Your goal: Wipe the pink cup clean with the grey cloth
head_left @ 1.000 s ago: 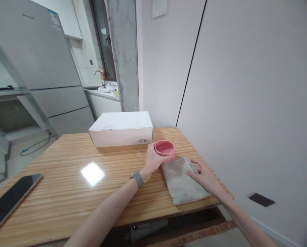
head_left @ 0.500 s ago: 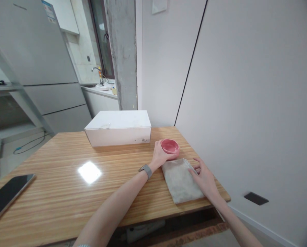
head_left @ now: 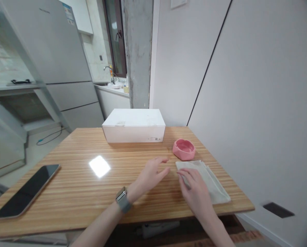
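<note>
My left hand (head_left: 150, 175) is open above the tabletop, fingers apart and nothing in them. It points toward the folded pale grey cloth (head_left: 215, 187), a short way left of it. My right hand (head_left: 196, 190) lies over the cloth's left side, with thumb and fingertips pinched together at its edge. The hand hides part of that edge. Just beyond the cloth stands a pink faceted ashtray (head_left: 183, 154), upright and apart from both hands.
A long white box (head_left: 135, 133) sits at the back of the wooden table (head_left: 76, 185). A dark phone (head_left: 27, 192) lies at the left. A pale wall (head_left: 259, 103) rises beyond the table's right edge. Below the front edge is an open compartment (head_left: 166, 230).
My left hand has let go of the ashtray and drawn back toward me, opening. My right hand has crossed from the cloth's right side to its left edge. The view has turned slightly left.
</note>
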Tool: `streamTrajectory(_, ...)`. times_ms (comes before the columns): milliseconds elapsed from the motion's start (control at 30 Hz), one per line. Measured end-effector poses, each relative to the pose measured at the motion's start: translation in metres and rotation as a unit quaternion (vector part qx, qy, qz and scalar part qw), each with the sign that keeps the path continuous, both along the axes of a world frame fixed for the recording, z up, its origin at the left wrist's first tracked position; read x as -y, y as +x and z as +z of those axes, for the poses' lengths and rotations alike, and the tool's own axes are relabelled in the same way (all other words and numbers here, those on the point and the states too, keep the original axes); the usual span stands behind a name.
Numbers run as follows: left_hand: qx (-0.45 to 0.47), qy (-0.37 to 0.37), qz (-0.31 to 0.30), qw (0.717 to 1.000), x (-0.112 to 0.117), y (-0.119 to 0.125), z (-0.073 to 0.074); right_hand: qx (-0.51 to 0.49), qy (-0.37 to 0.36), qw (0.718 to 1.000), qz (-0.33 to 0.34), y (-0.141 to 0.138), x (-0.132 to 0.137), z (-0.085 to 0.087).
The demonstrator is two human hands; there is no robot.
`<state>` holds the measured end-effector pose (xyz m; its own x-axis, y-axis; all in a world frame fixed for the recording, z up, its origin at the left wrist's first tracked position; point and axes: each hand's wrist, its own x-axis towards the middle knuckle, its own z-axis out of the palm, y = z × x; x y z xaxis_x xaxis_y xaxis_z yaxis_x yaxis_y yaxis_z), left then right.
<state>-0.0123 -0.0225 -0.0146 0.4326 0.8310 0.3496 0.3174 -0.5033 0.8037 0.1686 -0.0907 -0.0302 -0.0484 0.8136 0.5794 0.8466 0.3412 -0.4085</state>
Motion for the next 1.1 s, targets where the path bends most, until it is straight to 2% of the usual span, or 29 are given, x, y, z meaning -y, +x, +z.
streamTrajectory(67,-0.020,-0.021,0.017,0.999,0.018,-0.025,-0.004,-0.006,-0.047,0.998,0.045,-0.035,0.001,-0.004)
streamTrajectory(167,-0.062,-0.022,0.067,0.996,0.037,-0.052,-0.013,-0.008,-0.099,0.993,0.063,-0.076,0.000,-0.009)
streamTrajectory(300,-0.126,0.015,0.132,0.983,0.052,-0.069,-0.026,0.015,-0.112,0.992,0.048,-0.103,-0.002,-0.017)
streamTrajectory(500,-0.170,0.043,0.156,0.972,0.058,-0.068,-0.036,0.052,-0.150,0.986,0.045,-0.108,0.001,-0.026)
streamTrajectory(900,-0.249,0.103,0.158,0.950,0.064,-0.068,-0.041,0.046,-0.134,0.988,0.060,-0.107,0.003,-0.025)
streamTrajectory(1100,-0.254,0.108,0.159,0.948,0.065,-0.068,-0.041,0.044,-0.131,0.989,0.059,-0.107,0.003,-0.025)
